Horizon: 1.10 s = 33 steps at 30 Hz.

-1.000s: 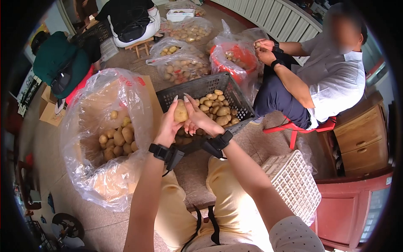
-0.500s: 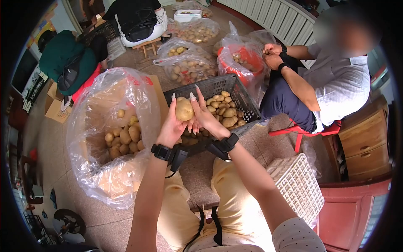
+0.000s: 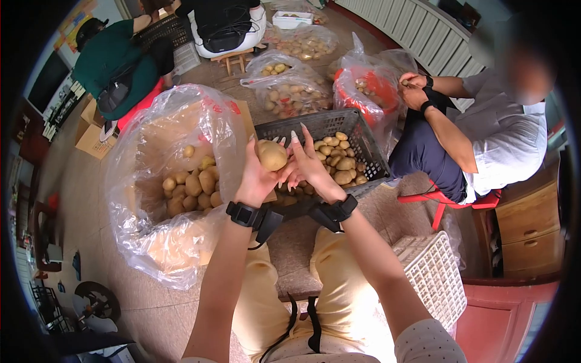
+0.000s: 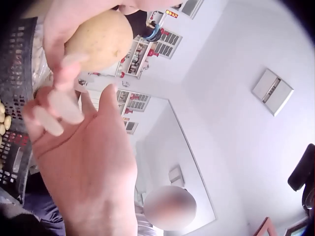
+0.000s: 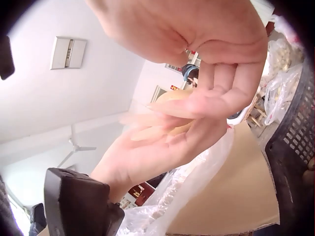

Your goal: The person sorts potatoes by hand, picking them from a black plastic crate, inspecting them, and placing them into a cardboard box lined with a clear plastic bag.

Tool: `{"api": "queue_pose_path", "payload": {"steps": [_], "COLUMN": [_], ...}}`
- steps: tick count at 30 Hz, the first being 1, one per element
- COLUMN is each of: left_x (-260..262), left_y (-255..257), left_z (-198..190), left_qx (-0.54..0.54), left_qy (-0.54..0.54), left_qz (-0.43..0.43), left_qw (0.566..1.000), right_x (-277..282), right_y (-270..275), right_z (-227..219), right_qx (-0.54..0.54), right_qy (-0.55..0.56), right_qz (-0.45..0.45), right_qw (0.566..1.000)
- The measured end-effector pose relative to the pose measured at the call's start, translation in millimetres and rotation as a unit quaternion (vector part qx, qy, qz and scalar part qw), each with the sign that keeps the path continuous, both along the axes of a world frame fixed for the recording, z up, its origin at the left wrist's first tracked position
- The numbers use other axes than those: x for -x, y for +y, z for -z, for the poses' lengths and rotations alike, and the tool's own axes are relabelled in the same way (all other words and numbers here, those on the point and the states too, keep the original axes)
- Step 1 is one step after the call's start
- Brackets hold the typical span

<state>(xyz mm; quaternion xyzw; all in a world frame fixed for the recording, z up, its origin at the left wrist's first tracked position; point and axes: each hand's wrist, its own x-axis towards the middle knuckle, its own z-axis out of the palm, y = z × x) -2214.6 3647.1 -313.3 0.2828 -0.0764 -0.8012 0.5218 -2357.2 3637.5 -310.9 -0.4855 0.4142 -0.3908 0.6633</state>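
A pale yellow potato [image 3: 272, 155] sits in my left hand [image 3: 255, 181], held between the thumb and the fingers above the near side of the black crate. In the left wrist view the potato [image 4: 103, 42] shows a smooth, clean skin with small dark spots. Close on its right is my right hand [image 3: 318, 172], thumb and forefinger pointing up and the other fingers loosely bent. Its fingertips overlap the left hand's fingers in the right wrist view, where most of the potato [image 5: 172, 101] is hidden behind them.
A black crate [image 3: 378, 151] with potatoes stands under my hands. To its left is a plastic-lined cardboard box [image 3: 172, 136] of potatoes. A white basket [image 3: 433, 278] stands near my right knee. Bagged potatoes [image 3: 290, 100] lie beyond. A seated person [image 3: 502, 130] is at right.
The right thumb and fingers have drawn slightly away from the potato, which stays in the left hand. The head view has turned, so the scene shifts to the right.
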Motion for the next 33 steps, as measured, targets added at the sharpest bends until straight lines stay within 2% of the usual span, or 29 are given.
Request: {"api": "queue_pose_path", "payload": {"steps": [4, 6, 7, 9, 10, 12, 14, 16, 18, 20, 22, 24, 31, 33], "left_x": [-10, -17, -18, -19, -20, -23, -31, -33, -31, -30, -31, -35, -49, -48], "left_y": [-2, -2, -2, 0, 2, 4, 2, 3, 7, 10, 9, 8, 16, 23], "left_z": [-6, -8, -9, -13, -17, -24, -17, -21, -25, -33, -32, -29, -36, -38], "left_qx": [-0.04, 0.024, 0.024, 0.063, 0.063, 0.071, 0.058, 0.045, 0.02, 0.02, 0.022, 0.026, 0.034, 0.068], "left_qy": [0.024, -0.051, -0.051, -0.173, -0.173, -0.212, -0.215, -0.219, -0.215, -0.203, -0.189, -0.116, -0.079, -0.09], "left_qz": [-0.071, -0.077, -0.077, -0.11, -0.11, -0.111, -0.097, -0.083, -0.087, -0.084, -0.08, -0.091, -0.088, -0.134], "left_qw": [0.996, 0.995, 0.995, 0.977, 0.977, 0.968, 0.97, 0.971, 0.972, 0.975, 0.979, 0.989, 0.992, 0.984], "right_x": [1, 2, 3, 6, 8, 12, 15, 14, 11, 9, 9, 9, 8, 8], "right_y": [2, 4, 6, 9, 8, 6, 9, 13, 18, 23, 25, 27, 25, 27], "right_z": [-5, -10, -12, -16, -13, -6, 0, -4, -8, -9, -7, -8, -12, -10], "right_qx": [-0.003, -0.009, -0.009, 0.0, 0.0, 0.007, 0.035, 0.076, 0.081, 0.13, 0.159, 0.188, 0.195, 0.192], "right_qy": [0.041, 0.051, 0.051, 0.049, 0.049, 0.111, 0.126, 0.2, 0.217, 0.268, 0.278, 0.287, 0.307, 0.296], "right_qz": [-0.028, -0.012, -0.012, -0.013, -0.013, -0.069, -0.062, -0.065, -0.059, -0.048, -0.048, -0.047, -0.035, -0.037], "right_qw": [0.999, 0.999, 0.999, 0.999, 0.999, 0.991, 0.989, 0.975, 0.971, 0.953, 0.946, 0.938, 0.931, 0.935]}}
